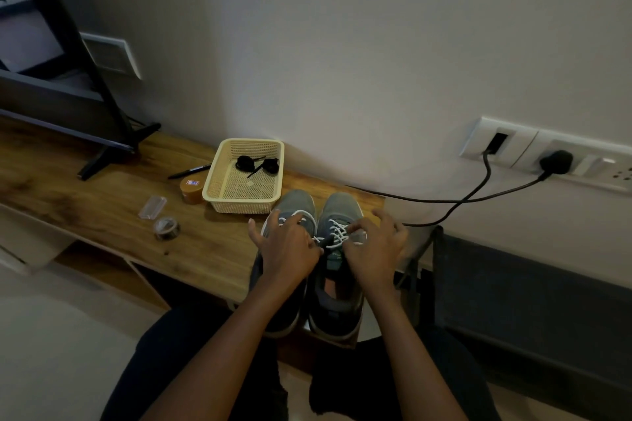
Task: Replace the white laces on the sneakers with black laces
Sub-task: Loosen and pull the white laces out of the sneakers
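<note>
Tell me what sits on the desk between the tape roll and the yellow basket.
In the head view, a small orange round container stands between the tape roll and the basket, close against the basket's left wall.

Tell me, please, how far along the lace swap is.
Done: nothing; the left sneaker and right sneaker still carry white laces. In hand: the right hand pinches the right sneaker's lace, the left hand beside it. Left: unlace both, then thread the black laces, still bundled in the basket.
</note>
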The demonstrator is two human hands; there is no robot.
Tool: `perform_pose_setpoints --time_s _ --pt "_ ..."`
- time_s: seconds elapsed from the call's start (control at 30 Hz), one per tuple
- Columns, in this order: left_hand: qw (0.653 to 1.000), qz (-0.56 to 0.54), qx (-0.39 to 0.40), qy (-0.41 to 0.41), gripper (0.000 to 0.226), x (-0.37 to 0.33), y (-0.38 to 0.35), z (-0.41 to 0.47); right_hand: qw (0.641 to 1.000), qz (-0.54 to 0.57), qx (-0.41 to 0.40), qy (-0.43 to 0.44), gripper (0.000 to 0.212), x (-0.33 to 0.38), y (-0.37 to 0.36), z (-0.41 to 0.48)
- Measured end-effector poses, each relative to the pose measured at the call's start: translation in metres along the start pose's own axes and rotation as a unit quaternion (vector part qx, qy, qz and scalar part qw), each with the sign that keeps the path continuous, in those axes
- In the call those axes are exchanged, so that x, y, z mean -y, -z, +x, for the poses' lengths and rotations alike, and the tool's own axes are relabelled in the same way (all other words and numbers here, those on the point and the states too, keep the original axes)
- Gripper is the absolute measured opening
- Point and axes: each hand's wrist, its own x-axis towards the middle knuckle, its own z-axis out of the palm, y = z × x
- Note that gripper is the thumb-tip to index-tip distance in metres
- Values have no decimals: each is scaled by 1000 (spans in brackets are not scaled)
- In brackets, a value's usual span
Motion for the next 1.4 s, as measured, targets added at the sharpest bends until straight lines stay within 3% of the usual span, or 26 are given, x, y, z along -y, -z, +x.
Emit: perform_pose_setpoints --time_s 0.17,0.53,0.63,0.77,0.87,0.97,1.07,1.2,1.27,1.4 --pt "1000 -1 -3 1 13 0 1 -1 987 -102 90 87 18 7 0 -8" --pt "999 26 -34 9 15 -4 1 -5 991 -83 78 66 11 -3 6 -1" --pt "999 14 -34 8 15 -3 2 -6 998 -17 57 31 6 -6 9 5" --pt "1000 17 -25 -1 14 -3 2 -6 987 130 -26 -93 5 -14 18 18" --pt "1000 5 -17 -21 17 -6 -1 -6 966 134 -91 -203 8 -21 28 24" --pt "998 1 -6 -60 39 -10 -6 -3 958 133 -69 -244 21 -23 35 25" --pt "994 23 -9 -102 42 -17 -11 1 980 56 1 -190 21 -19 34 20" --pt "990 53 -19 -127 36 -25 -21 4 988 -101 105 -45 23 -13 21 4" --pt "990 52 -31 -129 32 -28 -25 5 982 -159 107 -5 29 -13 18 -2" --pt "989 65 -55 -123 25 -33 -29 7 984 -153 88 17 29 -15 18 -4"
